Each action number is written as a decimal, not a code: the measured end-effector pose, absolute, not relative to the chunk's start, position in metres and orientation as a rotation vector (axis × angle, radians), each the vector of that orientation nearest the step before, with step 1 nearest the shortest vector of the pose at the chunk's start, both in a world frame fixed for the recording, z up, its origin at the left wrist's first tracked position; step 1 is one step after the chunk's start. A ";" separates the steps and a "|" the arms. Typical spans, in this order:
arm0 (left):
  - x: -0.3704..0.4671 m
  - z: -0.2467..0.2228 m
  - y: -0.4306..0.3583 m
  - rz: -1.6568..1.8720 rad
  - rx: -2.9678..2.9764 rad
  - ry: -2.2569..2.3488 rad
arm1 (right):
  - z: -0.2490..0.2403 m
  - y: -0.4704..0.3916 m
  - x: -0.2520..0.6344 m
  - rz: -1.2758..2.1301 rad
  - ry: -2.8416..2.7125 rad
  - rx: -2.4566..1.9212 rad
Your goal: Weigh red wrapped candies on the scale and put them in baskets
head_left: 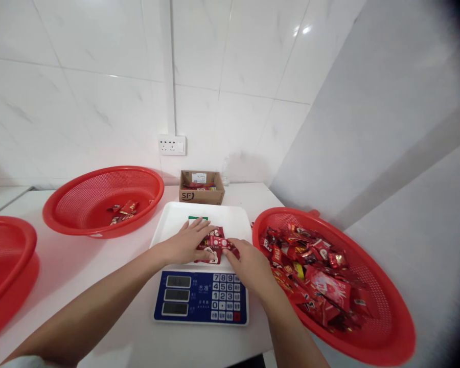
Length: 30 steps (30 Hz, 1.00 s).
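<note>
On the white pan (168,220) of a digital scale (203,296) lies a red printed bag (214,257) with pale cartoon figures and lettering. My left hand (187,241) grips it from the left, thumb low and fingers across its upper part. From the right, my right hand (251,263) pinches a small red wrapped candy (225,243) against the bag, thumb and forefinger together. Whether the candy is over or inside the bag's mouth, I cannot tell. A green-edged item (198,218) shows behind my left fingers.
A red basket (394,327) heaped with red-wrapped sweets (310,271) stands close on the right. Another red basket (99,179) with several packets is at back left. A third basket (7,225) is cut off at left. Behind the scale sits a cardboard box (201,196) against the wall.
</note>
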State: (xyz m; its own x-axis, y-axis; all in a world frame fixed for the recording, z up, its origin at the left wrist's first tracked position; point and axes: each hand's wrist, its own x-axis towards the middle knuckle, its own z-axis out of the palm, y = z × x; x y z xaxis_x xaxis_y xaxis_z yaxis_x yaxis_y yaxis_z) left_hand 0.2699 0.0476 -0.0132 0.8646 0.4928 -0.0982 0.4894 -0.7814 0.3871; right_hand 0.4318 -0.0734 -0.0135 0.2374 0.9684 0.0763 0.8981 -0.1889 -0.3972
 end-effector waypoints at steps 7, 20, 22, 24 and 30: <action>0.245 -0.003 0.022 0.087 2.564 0.774 | -0.017 -0.101 0.449 0.220 -1.386 -1.806; 0.165 -0.029 0.018 0.495 2.583 1.358 | -0.030 -0.126 0.465 0.214 -1.284 -1.835; 0.156 -0.034 0.029 0.549 2.616 1.470 | -0.030 -0.127 0.465 0.233 -1.291 -1.838; 0.147 -0.034 0.038 0.547 2.625 1.609 | -0.031 -0.128 0.466 0.246 -1.295 -1.839; 0.115 -0.023 0.044 0.270 2.552 1.960 | -0.035 -0.129 0.467 0.242 -1.305 -1.848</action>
